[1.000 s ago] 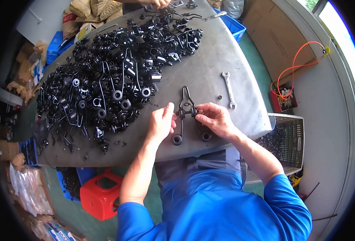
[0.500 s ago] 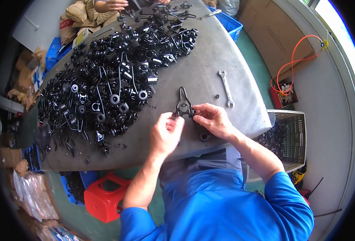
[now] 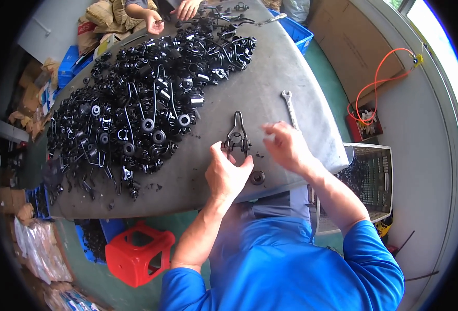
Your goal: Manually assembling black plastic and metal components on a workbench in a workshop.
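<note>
My left hand (image 3: 226, 175) is closed on a black metal bracket with a looped wire arm (image 3: 237, 136), thumb and fingers at its two lower sides. The loop points away from me above the grey table. Off to the right of the bracket, my right hand (image 3: 288, 147) hovers over the table with its fingertips smeared by motion, so I cannot make out whether it holds anything. It covers the lower end of an open-ended wrench (image 3: 289, 106). Close to the table's front edge lies a black ring-shaped part (image 3: 257, 178).
A large heap of black metal parts (image 3: 135, 109) covers the table's (image 3: 249, 98) left side. Across it, another person's hands (image 3: 154, 20) are at work. A crate (image 3: 387, 176) stands at right, a red stool (image 3: 135, 254) at lower left, and a blue bin (image 3: 297, 31) beyond.
My right hand has let go of the bracket and moved right, over the wrench's near end. My left hand now grips both sides of the bracket. The other person's hands have come nearer the heap.
</note>
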Tool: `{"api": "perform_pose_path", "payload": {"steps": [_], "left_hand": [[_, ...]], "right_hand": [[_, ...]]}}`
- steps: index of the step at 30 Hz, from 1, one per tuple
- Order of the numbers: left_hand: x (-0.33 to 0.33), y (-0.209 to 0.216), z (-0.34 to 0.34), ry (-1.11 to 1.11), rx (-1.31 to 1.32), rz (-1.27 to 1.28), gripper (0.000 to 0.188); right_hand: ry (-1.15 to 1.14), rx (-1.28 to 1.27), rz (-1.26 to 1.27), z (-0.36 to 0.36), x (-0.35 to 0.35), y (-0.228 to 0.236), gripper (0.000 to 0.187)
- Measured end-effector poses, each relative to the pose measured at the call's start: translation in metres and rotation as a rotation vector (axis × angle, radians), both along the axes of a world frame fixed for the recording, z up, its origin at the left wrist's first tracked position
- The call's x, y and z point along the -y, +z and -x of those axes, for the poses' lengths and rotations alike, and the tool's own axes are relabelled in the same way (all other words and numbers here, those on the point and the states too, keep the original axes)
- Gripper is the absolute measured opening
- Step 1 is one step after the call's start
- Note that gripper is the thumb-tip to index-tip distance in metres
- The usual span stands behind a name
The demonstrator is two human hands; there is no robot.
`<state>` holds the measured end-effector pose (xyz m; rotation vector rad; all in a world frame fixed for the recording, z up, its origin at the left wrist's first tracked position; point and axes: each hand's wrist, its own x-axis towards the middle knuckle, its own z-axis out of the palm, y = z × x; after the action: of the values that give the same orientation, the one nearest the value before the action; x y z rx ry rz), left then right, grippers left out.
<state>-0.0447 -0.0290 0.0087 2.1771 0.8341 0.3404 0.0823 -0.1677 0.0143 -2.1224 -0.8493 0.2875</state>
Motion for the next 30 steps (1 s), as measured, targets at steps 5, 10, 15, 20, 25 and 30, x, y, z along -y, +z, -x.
{"api": "perform_pose_path", "payload": {"steps": [5, 10, 15, 20, 25, 30], "left_hand": [[-0.01, -0.002, 0.001, -0.034, 0.085, 0.18, 0.062], [-0.011, -0.004, -0.004, -0.017, 0.09, 0.198, 0.061], [-0.011, -0.005, -0.007, -0.002, 0.1, 0.243, 0.06], [-0.013, -0.006, -0.008, 0.002, 0.116, 0.29, 0.061], [-0.013, -0.012, -0.008, -0.009, 0.219, 0.259, 0.055], [-0.012, -0.008, -0.009, -0.001, 0.137, 0.308, 0.06]], "right_hand": [[-0.034, 0.307, 0.262, -0.043, 0.014, -0.009, 0.016], [-0.019, 0.036, -0.009, -0.026, 0.0, -0.005, 0.011], [-0.027, -0.468, -0.431, 0.01, -0.018, -0.011, 0.014], [-0.003, -0.308, -0.533, 0.023, -0.02, -0.009, 0.017], [0.057, -0.012, -0.451, 0.019, -0.022, -0.012, 0.016], [0.118, 0.083, -0.411, 0.013, -0.023, -0.01, 0.015]]}}
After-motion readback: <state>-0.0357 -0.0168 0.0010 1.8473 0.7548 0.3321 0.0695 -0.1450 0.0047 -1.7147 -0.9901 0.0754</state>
